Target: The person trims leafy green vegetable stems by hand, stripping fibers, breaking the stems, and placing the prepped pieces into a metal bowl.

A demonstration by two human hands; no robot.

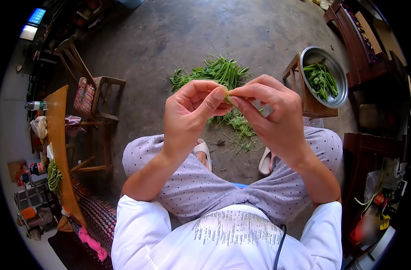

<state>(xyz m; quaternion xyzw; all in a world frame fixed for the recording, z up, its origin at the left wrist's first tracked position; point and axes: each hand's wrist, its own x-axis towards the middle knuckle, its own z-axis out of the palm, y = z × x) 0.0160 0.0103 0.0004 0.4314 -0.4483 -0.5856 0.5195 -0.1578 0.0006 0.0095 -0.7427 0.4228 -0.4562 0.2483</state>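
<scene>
My left hand (192, 108) and my right hand (273, 110) meet in front of me, above my knees. Between their fingertips is a small piece of green stem (227, 96), pinched from both sides; most of it is hidden by the fingers. Behind the hands, on the floor, lies a heap of long green leafy stems (223, 72). A looser pile of thin, curly trimmings (239, 123) is spread below it, near my feet. To the right, a metal basin (339, 96) holds more green stems (320, 81).
The basin rests on a wooden stool (311, 105). At left stand a wooden chair (90, 85) and a wooden table (57, 117) with a bottle (36, 105) and a bunch of green beans (54, 176). Dark wooden furniture (367, 72) lines the right side.
</scene>
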